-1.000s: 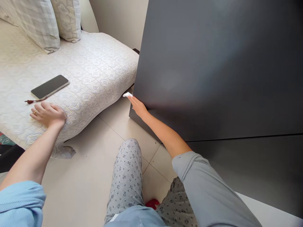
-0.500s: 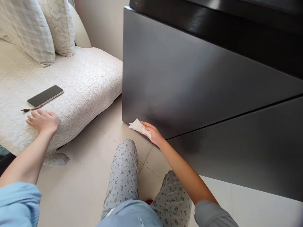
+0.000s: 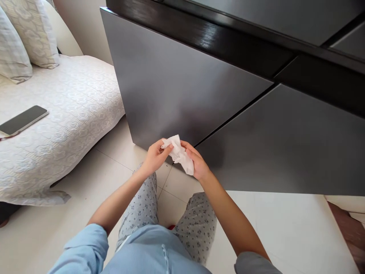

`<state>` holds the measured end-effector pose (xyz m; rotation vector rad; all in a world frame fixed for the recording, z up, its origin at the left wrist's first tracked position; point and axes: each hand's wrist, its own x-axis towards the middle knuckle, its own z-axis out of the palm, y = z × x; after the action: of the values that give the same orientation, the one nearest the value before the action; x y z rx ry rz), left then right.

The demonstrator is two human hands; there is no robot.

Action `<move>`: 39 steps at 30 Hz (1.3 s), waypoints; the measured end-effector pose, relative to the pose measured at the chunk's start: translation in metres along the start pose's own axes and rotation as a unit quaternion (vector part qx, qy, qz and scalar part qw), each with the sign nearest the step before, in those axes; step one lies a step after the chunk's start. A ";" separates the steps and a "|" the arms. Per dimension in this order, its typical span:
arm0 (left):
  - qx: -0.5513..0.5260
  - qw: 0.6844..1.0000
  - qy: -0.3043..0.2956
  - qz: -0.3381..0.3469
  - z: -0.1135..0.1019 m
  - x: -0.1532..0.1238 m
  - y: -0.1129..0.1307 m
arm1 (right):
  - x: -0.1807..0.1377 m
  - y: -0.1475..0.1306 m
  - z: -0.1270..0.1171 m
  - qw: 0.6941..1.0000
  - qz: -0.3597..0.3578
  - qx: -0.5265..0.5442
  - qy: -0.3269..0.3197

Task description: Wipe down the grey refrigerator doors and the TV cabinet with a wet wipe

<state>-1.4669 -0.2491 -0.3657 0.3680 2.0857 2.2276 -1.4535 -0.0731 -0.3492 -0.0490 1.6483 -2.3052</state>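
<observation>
A crumpled white tissue (image 3: 182, 158) is between my two hands, in front of the lower part of the dark grey cabinet panel (image 3: 171, 76). My left hand (image 3: 156, 156) pinches the tissue's left edge between thumb and fingers. From the other side, my right hand (image 3: 196, 161) grips it, with the fingers partly hidden behind it. Both hands are above my knees, close to the panel's bottom edge. Whether any finger touches the panel, I cannot tell.
On the left stands a sofa (image 3: 85, 87) with a pale quilted cover, bearing a phone (image 3: 24, 120) and cushions (image 3: 34, 34). A second grey panel (image 3: 285, 144) lies to the right of a diagonal gap. Light tiles (image 3: 108, 160) cover the floor.
My left hand has left the sofa and taken hold of the tissue. My right hand, still holding the tissue, has shifted slightly right. The view has turned right.
</observation>
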 end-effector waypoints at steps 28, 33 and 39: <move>0.193 0.971 0.124 0.069 -0.005 0.003 0.045 | -0.070 0.043 -0.051 0.982 0.057 -0.043 0.176; 0.290 0.957 0.022 -0.012 -0.006 0.001 0.047 | -0.079 0.035 -0.066 0.919 -0.182 -0.196 0.291; 0.367 0.912 -0.184 -0.010 0.003 -0.014 0.052 | -0.084 0.004 -0.070 0.917 -0.223 -0.203 0.262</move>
<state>-1.4467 -0.2535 -0.3159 0.7259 2.5696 1.1391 -1.3866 0.0122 -0.3645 0.1273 2.6130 -2.3684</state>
